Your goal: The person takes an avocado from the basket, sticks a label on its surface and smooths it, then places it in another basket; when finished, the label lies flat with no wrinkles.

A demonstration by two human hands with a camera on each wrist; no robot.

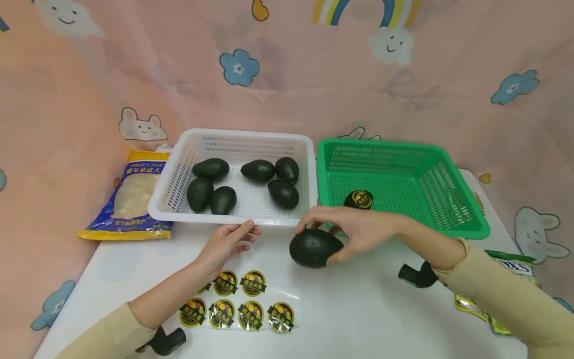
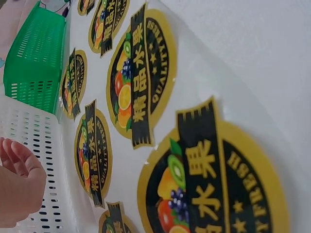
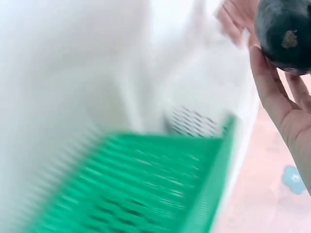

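Observation:
My right hand (image 1: 358, 230) grips a dark green avocado (image 1: 316, 248) over the table, in front of where the two baskets meet. The right wrist view also has that avocado (image 3: 286, 39) in the fingers, at its upper right. Just at the front rim of the white basket (image 1: 211, 218), my left hand (image 1: 228, 245) holds nothing, its fingers loosely bent; whether it touches the rim is unclear. Several avocados (image 1: 283, 194) lie in the white basket. One avocado with a round label (image 1: 360, 199) lies in the green basket (image 1: 403, 194), partly hidden by my right hand.
A clear sheet of round black-and-gold stickers (image 1: 251, 315) lies on the table near my left forearm. A blue and yellow pasta bag (image 1: 134, 199) leans left of the white basket. At the right, a green packet (image 1: 513, 264) is partly covered by my sleeve. Patterned pink cloth (image 1: 287, 109) hangs behind.

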